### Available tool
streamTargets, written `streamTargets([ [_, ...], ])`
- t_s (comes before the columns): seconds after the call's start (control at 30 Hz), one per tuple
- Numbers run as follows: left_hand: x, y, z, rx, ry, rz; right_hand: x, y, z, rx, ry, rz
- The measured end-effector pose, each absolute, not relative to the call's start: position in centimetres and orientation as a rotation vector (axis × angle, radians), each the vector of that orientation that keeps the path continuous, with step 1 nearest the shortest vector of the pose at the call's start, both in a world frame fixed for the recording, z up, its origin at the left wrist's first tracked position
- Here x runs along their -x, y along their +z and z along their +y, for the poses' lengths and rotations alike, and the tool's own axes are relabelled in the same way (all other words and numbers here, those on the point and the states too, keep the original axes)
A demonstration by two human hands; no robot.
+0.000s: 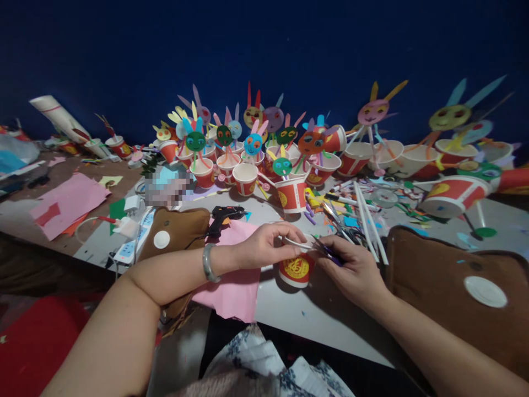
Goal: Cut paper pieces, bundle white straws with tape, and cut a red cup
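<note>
A red and white paper cup [296,270] with a yellow emblem stands on the table in front of me. My left hand [275,242], with a bangle on its wrist, is closed at the cup's rim, thumb and fingers pinching its far left edge. My right hand [351,270] is closed around dark purple-handled scissors [334,257]. Their blades point left and reach the right side of the cup's rim. How far the blades are apart is hard to make out. Pink paper [237,298] lies left of the cup.
Behind my hands stand several cups with paper rabbit faces [253,144]. A black glue gun [225,220] lies on the left near a power strip [134,242]. Brown cushions [446,298] flank me. White sticks [372,226], more scissors [339,220] and paper scraps lie at the right.
</note>
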State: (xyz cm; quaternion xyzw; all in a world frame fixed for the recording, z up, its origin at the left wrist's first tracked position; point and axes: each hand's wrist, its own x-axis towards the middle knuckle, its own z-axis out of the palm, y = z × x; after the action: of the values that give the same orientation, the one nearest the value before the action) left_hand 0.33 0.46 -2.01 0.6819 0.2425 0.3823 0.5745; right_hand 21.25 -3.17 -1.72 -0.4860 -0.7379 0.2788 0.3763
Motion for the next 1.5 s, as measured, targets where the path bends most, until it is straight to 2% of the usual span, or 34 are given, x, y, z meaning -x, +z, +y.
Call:
streamTargets([
  [1.1, -0.3, -1.6, 0.3, -1.503, 0.834, 0.578, -21.3, -1.9, -3.0, 1.218, 0.696, -1.804],
  [1.23, -0.5, -1.7, 0.0, -1.409, 0.83, 0.668, -21.6, -2.4, -3.8, 1.207, 0.428, -1.828],
  [1.33, -0.5, -1.6, -0.3, -1.38, 0.795, 0.711, -22.0, -2.3, -4.5, 0.997, 0.181, -2.044],
  [1.5, -0.7, -1.5, -0.7, -1.364, 0.756, 0.702, -22.0, -2.0, -4.4, 0.855, 0.109, -2.188],
])
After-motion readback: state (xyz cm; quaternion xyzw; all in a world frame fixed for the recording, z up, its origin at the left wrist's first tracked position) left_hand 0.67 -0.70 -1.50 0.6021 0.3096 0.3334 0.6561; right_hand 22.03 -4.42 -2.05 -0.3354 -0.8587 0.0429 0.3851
